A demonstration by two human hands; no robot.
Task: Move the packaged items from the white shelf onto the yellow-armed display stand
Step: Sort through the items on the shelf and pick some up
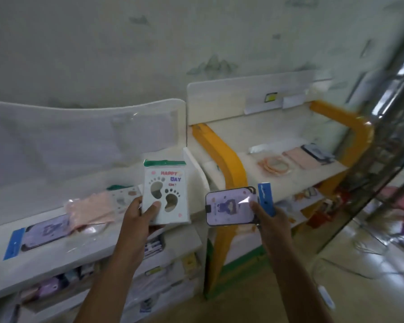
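Carrying step, I judge: the left hand (pixel 142 212) grips a footprint-card packet (pixel 165 192) and the right hand (pixel 267 214) pinches a purple phone-case packet (pixel 230 206), both in the air between the white shelf (pixel 56 257) at 9 o'clock and the yellow-armed display stand (pixel 222 155) at 2 o'clock. Next, both need laying on its top tier beside three packets; three remain on the shelf.

The white footprint package (pixel 165 193) reads "HAPPY DAY"; a smaller line beneath is illegible.
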